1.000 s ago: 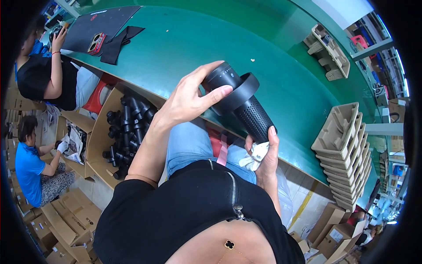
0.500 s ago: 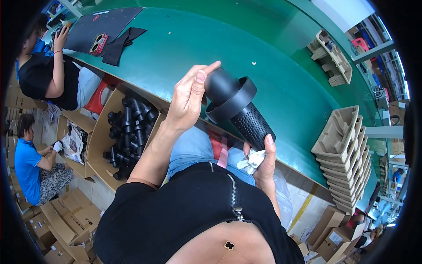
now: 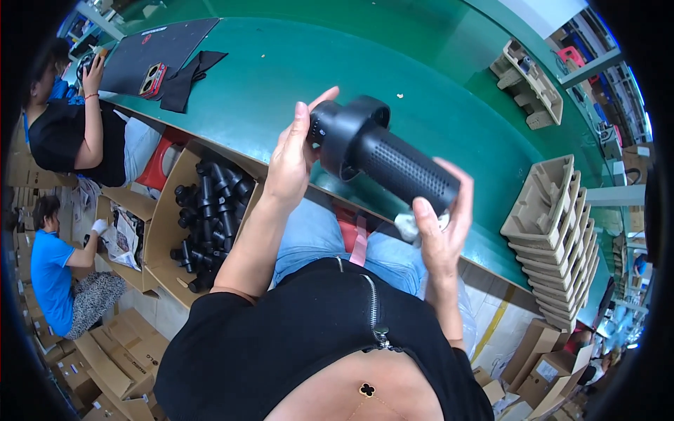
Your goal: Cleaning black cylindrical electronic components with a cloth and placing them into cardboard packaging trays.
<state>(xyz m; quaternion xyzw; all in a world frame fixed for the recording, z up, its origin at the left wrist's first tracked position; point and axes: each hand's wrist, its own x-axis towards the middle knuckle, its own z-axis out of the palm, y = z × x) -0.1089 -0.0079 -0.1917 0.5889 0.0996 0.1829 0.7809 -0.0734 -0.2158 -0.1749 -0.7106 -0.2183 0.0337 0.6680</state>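
Note:
A black cylindrical part (image 3: 401, 163) with a wide ring collar and a perforated barrel is held over the near edge of the green table, tilted down to the right. My left hand (image 3: 286, 172) grips its narrower rounded end, thumb and fingertips against the side. Around the perforated end is my right hand (image 3: 444, 235), its thumb on the near side and fingers on the far side. A crumpled white cloth (image 3: 406, 226) shows beneath the barrel, pressed against my right hand.
To my left, a cardboard box (image 3: 156, 249) holds several similar black parts (image 3: 210, 210). Stacked moulded pulp trays (image 3: 537, 203) stand on the right of the green table (image 3: 281, 63), with another tray (image 3: 530, 88) farther back. Two people (image 3: 91, 147) work at the left.
The black part has turned so its left end shows small holes and its barrel lies flatter. My right hand has moved up and right; my left hand has shifted slightly left.

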